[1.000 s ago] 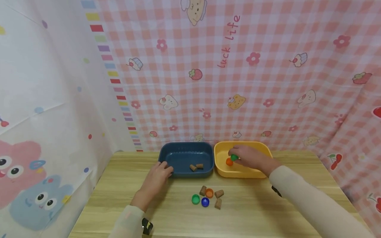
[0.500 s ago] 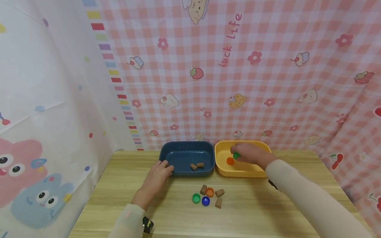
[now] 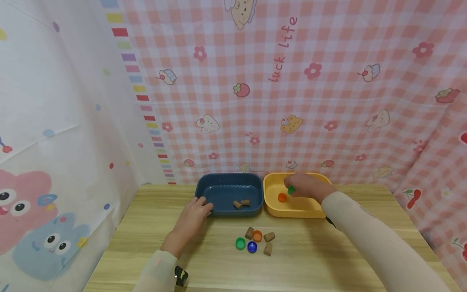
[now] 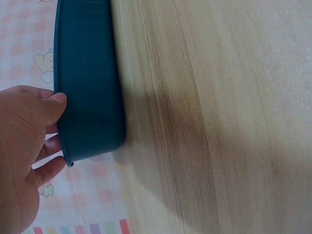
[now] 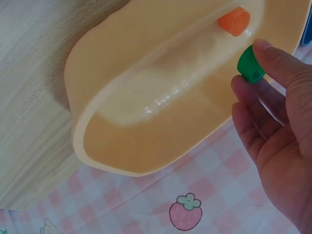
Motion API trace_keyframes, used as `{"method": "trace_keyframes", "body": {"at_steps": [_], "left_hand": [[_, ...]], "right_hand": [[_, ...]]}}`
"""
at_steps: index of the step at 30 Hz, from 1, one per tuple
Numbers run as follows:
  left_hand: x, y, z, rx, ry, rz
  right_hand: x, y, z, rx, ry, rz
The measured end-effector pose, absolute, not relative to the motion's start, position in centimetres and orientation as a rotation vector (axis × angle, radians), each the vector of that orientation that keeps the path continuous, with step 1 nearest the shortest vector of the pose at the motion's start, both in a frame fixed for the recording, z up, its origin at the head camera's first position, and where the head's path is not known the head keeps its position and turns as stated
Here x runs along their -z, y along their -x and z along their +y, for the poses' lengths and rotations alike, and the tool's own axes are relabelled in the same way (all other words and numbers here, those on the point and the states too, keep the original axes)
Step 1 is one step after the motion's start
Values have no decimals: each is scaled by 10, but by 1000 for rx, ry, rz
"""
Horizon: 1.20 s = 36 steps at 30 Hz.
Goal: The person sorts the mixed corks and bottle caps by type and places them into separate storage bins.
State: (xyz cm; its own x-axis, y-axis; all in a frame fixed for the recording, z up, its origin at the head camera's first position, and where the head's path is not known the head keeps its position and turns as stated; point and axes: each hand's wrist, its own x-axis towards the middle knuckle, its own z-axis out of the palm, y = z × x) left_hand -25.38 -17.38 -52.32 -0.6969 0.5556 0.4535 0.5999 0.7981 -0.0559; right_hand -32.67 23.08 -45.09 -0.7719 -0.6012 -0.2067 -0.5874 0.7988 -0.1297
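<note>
My left hand (image 3: 194,215) holds the rim of the dark blue plastic bin (image 4: 90,83) at its front left corner, thumb outside and fingers over the edge. Two corks (image 3: 237,205) lie inside that bin. Over the yellow bin (image 3: 292,212), my right hand (image 3: 308,185) pinches a green bottle cap (image 5: 250,65) between thumb and fingertips. The cap is tilted and clear of the bin's floor. An orange bottle cap (image 5: 235,21) rests on the floor of the yellow bin, near its left side.
On the wooden table (image 3: 219,275), in front of the bins, lie a green cap (image 3: 240,243), an orange cap (image 3: 257,236), a blue cap (image 3: 252,246) and several corks (image 3: 268,248). The bins stand side by side against a checked curtain (image 3: 226,142).
My right hand has shifted slightly right and up with the green cap, away from the orange one. The left hand has stayed on the blue bin's rim.
</note>
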Motion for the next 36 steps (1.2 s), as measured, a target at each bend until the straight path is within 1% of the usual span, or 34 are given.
{"method": "trace_keyframes", "body": {"at_steps": [7,17,25,36], "left_hand": [[522,253,-173,123,853,-2571],[522,252,-173,93,858,-2541],[521,252,-174,105,861,-2508],[522,252,-173,113,852,-2520]], "right_hand": [[454,332,232,132,839,2707],[456,328,232,104,888,2708],[458,328,235,99,852,2713],[462,327,241,83,875,2710]]}}
